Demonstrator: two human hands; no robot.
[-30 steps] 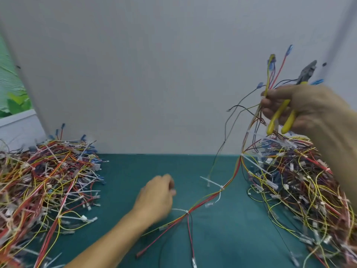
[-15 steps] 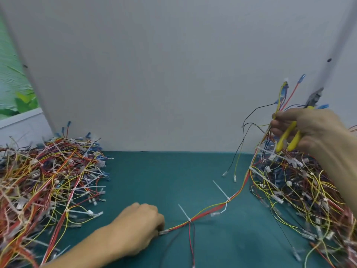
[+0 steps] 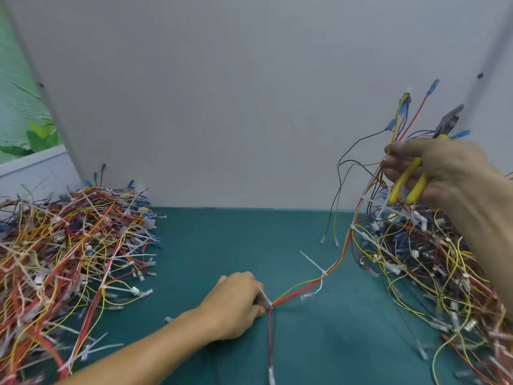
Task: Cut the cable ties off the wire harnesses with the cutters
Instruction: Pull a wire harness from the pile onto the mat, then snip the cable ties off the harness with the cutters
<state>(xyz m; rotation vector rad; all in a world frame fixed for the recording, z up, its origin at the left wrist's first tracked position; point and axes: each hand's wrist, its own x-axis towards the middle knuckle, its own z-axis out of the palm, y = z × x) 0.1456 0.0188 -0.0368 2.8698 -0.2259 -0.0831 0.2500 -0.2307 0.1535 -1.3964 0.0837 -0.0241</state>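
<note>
Landmark = red-and-yellow wire harness [image 3: 294, 293], strung slack across the teal bench [image 3: 236, 240] from low centre up to the upper right

Left hand [image 3: 233, 304] at the harness's lower end, knuckles up, resting on the bench, grip clenched, fingertips pinching the wires right at a white plastic cable tie [image 3: 266, 298]; thin red and black branch wires drop from that spot toward the camera

Second white cable tie [image 3: 313, 263] further up the harness, tail sticking out to the left; that stretch is over the bench, contact hard to tell

Right hand [image 3: 433, 168] at the harness's upper end, raised off the bench, grip clenched round two things at once: the yellow-handled cutters [image 3: 402, 182] and the top wires of the harness. Grey cutter head sticks out above the hand, pointing up and right, not touching any tie. Blue-capped wire ends fan out above the fingers

Left of the harness, well apart: tangled pile of mixed-colour harnesses [image 3: 69, 245]. Right of the harness, just beside and below its raised end: second tangled pile [image 3: 416, 259]

Behind it all a plain grey wall panel [image 3: 222, 93]
</note>
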